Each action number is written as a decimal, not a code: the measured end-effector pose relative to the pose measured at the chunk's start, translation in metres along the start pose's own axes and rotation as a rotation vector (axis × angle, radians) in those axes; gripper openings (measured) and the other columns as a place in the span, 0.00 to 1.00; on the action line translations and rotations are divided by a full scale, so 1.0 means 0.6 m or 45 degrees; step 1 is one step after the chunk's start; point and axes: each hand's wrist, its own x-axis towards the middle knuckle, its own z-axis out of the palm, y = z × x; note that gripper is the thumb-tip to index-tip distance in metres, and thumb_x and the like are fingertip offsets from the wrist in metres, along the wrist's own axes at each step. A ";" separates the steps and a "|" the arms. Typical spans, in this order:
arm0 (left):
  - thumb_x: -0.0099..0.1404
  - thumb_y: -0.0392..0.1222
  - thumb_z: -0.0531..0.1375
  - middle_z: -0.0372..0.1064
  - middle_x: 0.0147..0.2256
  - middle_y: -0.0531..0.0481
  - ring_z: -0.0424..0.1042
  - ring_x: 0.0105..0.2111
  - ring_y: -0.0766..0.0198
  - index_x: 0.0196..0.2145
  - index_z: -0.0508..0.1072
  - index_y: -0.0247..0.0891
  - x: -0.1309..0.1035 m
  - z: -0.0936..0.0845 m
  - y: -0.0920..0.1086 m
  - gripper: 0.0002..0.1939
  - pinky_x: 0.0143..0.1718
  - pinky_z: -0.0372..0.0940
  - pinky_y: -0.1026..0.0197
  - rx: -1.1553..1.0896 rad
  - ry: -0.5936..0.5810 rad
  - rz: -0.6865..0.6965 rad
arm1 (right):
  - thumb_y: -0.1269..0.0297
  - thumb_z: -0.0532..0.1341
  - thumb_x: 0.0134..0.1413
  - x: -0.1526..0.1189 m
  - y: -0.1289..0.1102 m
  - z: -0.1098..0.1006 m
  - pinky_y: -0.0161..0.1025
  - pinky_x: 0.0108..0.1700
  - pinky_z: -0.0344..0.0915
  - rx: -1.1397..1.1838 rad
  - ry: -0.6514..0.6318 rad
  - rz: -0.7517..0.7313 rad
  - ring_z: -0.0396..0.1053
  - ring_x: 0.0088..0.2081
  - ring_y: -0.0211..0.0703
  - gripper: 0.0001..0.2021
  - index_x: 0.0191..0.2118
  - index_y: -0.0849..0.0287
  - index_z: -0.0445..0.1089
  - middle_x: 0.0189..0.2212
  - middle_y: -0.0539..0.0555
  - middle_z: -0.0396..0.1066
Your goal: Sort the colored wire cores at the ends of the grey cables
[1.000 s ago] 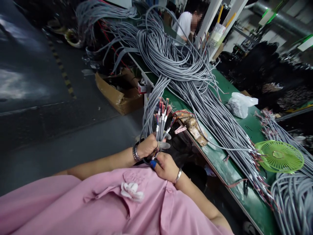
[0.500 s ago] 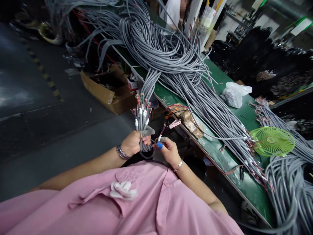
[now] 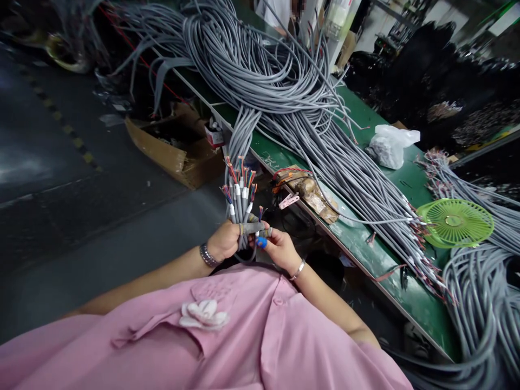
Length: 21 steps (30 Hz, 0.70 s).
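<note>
In the head view, the left hand (image 3: 227, 239) is gripping a bundle of grey cables (image 3: 239, 205) in front of the pink shirt (image 3: 244, 330), their coloured wire ends (image 3: 242, 172) fanning out above the fingers; the right hand (image 3: 283, 251) is pinching a single cable end (image 3: 260, 216) just beside the bundle; more cables (image 3: 260, 86) are lying along the green table (image 3: 430, 319), a green fan (image 3: 455, 222) resting near their ends.

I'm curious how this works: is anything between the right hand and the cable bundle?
Yes: gray-covered fingers of the left hand reach across the cable bundle toward the right hand. A single cable end stands there too; I see nothing else.
</note>
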 end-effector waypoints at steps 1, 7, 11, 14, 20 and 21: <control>0.50 0.37 0.68 0.73 0.24 0.46 0.68 0.19 0.67 0.32 0.77 0.31 0.001 0.001 0.000 0.10 0.18 0.60 0.68 0.013 0.041 0.020 | 0.56 0.65 0.48 0.000 -0.003 -0.001 0.37 0.39 0.69 -0.044 0.046 -0.024 0.72 0.33 0.40 0.12 0.34 0.59 0.72 0.29 0.51 0.75; 0.50 0.37 0.67 0.73 0.23 0.47 0.69 0.21 0.67 0.26 0.76 0.32 -0.003 0.009 0.000 0.05 0.21 0.60 0.68 0.228 0.141 0.113 | 0.64 0.59 0.52 0.005 -0.023 -0.019 0.35 0.34 0.67 -0.246 0.443 -0.097 0.70 0.29 0.38 0.07 0.36 0.59 0.70 0.29 0.50 0.73; 0.51 0.37 0.66 0.71 0.20 0.49 0.66 0.19 0.69 0.23 0.76 0.33 -0.007 0.019 -0.017 0.05 0.21 0.59 0.67 0.375 0.148 0.194 | 0.58 0.64 0.48 0.020 -0.034 -0.016 0.33 0.27 0.63 -0.303 0.398 -0.086 0.65 0.24 0.36 0.11 0.36 0.58 0.67 0.24 0.48 0.69; 0.49 0.37 0.66 0.70 0.20 0.50 0.68 0.19 0.66 0.25 0.76 0.33 -0.007 0.027 -0.025 0.05 0.21 0.60 0.66 0.389 0.196 0.177 | 0.55 0.65 0.48 0.026 -0.043 -0.010 0.33 0.24 0.61 -0.149 0.331 -0.022 0.64 0.21 0.36 0.13 0.33 0.57 0.65 0.20 0.46 0.67; 0.49 0.38 0.66 0.72 0.22 0.48 0.70 0.20 0.65 0.27 0.76 0.33 -0.008 0.032 -0.009 0.06 0.20 0.59 0.67 0.466 0.140 0.049 | 0.55 0.65 0.48 0.017 -0.056 -0.019 0.32 0.23 0.57 -0.020 0.263 -0.051 0.63 0.21 0.34 0.12 0.31 0.59 0.68 0.19 0.47 0.66; 0.49 0.38 0.66 0.72 0.22 0.48 0.70 0.20 0.65 0.26 0.75 0.32 -0.009 0.032 -0.006 0.07 0.19 0.58 0.67 0.481 0.138 0.021 | 0.55 0.65 0.48 0.017 -0.057 -0.022 0.32 0.24 0.58 -0.030 0.248 -0.051 0.63 0.21 0.34 0.12 0.31 0.60 0.69 0.20 0.47 0.66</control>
